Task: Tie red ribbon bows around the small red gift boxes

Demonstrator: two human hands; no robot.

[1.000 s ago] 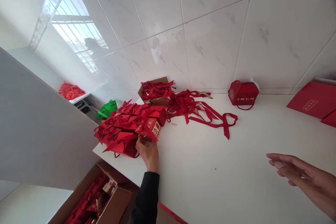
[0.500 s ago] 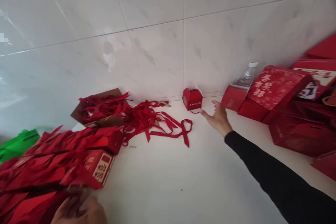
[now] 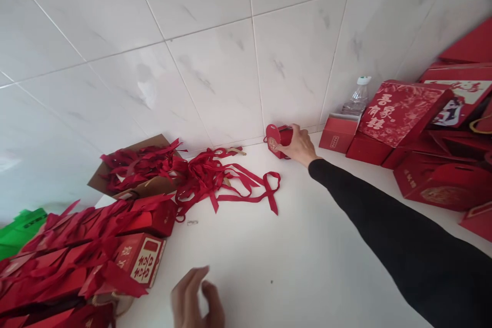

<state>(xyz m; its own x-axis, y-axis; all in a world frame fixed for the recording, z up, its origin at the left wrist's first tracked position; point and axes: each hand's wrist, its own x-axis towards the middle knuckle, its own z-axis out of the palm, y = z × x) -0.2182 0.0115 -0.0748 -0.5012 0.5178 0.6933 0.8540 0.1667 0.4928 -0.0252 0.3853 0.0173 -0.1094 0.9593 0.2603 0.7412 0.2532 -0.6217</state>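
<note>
A small red gift box (image 3: 273, 139) stands against the tiled wall at the back of the white table. My right hand (image 3: 300, 147) grips it from the right side, thumb in front and fingers behind. Over the table's near part, my left hand (image 3: 197, 297) is empty, its curled fingers apart from the thumb. Left of that hand are rows of red gift boxes (image 3: 148, 261) tied with ribbon. Loose red ribbons (image 3: 230, 184) lie in a tangle between those rows and the small box.
A brown cardboard box (image 3: 149, 143) full of red ribbons stands back left, with a green bag (image 3: 23, 233) at the far left. To the right, larger red boxes (image 3: 403, 113) are piled beside a clear plastic bottle (image 3: 358, 96).
My right hand has reached left and taken hold of the small gift box. My left hand has moved right, away from the ribbon-tied boxes. The view has shifted slightly.
</note>
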